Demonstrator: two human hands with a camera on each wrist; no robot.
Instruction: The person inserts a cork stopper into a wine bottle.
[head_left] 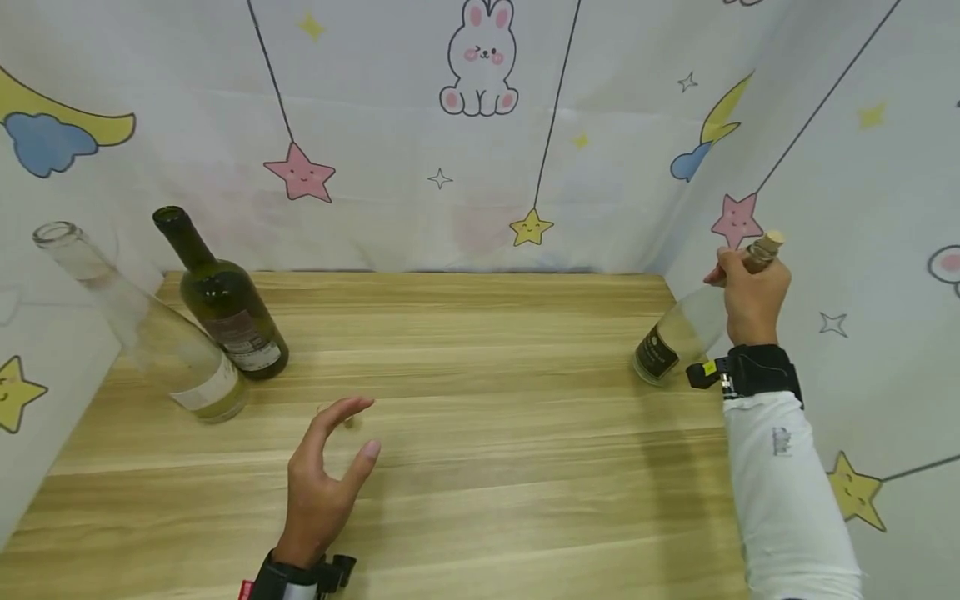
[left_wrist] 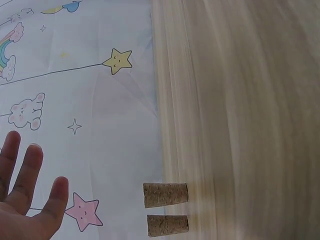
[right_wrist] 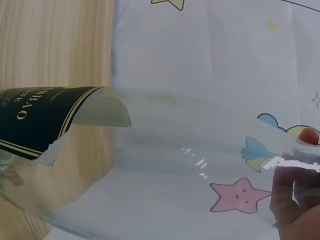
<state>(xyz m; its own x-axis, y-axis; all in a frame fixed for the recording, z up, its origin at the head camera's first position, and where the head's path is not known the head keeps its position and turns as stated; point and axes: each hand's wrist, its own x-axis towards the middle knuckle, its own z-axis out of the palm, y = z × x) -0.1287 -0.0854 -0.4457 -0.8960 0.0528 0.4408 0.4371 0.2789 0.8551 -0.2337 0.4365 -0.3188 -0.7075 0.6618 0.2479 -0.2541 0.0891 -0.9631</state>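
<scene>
My right hand (head_left: 753, 300) grips the neck of a clear glass bottle (head_left: 693, 321) at the table's right side. The bottle has a black label (right_wrist: 45, 117), and a cork (head_left: 773, 239) sits in its mouth above my fingers. In the head view my left hand (head_left: 318, 492) is over the front left of the table, thumb and fingers apart around nothing. Two corks (left_wrist: 166, 195) stand side by side on the table in the left wrist view; from the head camera they are mostly hidden behind the left fingers.
At the left stand an uncorked clear bottle (head_left: 161, 329) with a white label and an uncorked dark green wine bottle (head_left: 234, 312). The wooden table (head_left: 480, 358) meets a printed cloth (head_left: 390, 100) at the back and on both sides.
</scene>
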